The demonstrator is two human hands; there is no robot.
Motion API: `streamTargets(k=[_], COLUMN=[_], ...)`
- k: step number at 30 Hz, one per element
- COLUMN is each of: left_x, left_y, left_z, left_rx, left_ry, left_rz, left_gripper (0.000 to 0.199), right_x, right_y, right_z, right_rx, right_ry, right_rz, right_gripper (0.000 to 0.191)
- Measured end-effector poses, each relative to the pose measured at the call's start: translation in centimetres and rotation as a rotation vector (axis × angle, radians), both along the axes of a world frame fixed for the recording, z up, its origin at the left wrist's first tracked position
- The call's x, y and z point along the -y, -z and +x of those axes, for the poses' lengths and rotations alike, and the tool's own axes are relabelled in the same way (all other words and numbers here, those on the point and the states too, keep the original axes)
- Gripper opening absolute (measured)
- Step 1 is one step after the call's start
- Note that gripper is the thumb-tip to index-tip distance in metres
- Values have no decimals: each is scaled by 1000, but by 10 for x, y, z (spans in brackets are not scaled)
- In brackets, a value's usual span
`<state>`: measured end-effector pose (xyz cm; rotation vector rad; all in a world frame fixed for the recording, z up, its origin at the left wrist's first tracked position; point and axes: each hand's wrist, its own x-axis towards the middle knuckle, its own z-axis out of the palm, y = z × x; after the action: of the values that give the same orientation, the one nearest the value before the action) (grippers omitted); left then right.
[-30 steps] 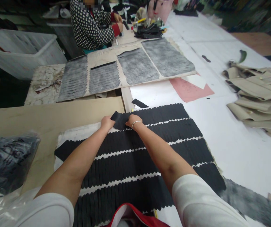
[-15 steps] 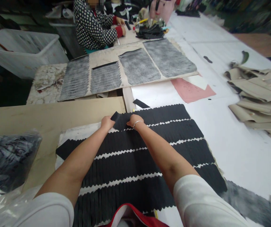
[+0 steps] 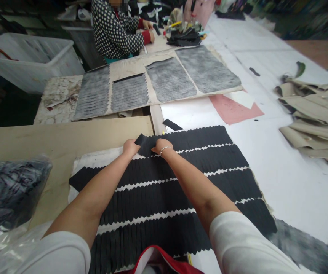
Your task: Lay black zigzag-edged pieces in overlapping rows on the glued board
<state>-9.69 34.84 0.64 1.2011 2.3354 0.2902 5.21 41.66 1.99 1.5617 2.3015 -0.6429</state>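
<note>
Rows of overlapping black strips (image 3: 164,196) with pointed ends lie on a pale backing board before me. At the left end of the farthest row, my left hand (image 3: 131,148) is closed on a black strip (image 3: 141,140), whose corner stands up from the row. Just to its right, my right hand (image 3: 162,145), with a bracelet at the wrist, has its fingers curled against the strips of that same row. What lies under those fingers is hidden. A loose black strip (image 3: 173,124) rests on the white table beyond the board.
Grey-coated strips cover another board (image 3: 132,68) farther off, where a co-worker in a dotted top (image 3: 115,32) sits. Beige pieces (image 3: 315,114) are piled at right, near a pink sheet (image 3: 232,109). A plastic bag (image 3: 12,190) lies left; a white bin (image 3: 35,61) stands behind.
My right hand has shifted slightly left along the far row, closer to my left hand. My left hand keeps its hold on the strip. The view has moved a little.
</note>
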Motion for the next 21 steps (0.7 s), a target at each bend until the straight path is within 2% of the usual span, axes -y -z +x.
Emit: streamTargets(k=[16,21], left_x=[5,6], left_y=[-1,3], left_z=[-9,-13], left_rx=[11,44], left_ry=[2,-21], left_rz=[-30,-22], left_gripper=[31,30], right_x=[-2,-2], right_y=[-1,-2], right_z=[-2,-3], right_rx=[-1,-1], right_ry=[26,27], right_rz=[-30,-28], right_gripper=[43,44])
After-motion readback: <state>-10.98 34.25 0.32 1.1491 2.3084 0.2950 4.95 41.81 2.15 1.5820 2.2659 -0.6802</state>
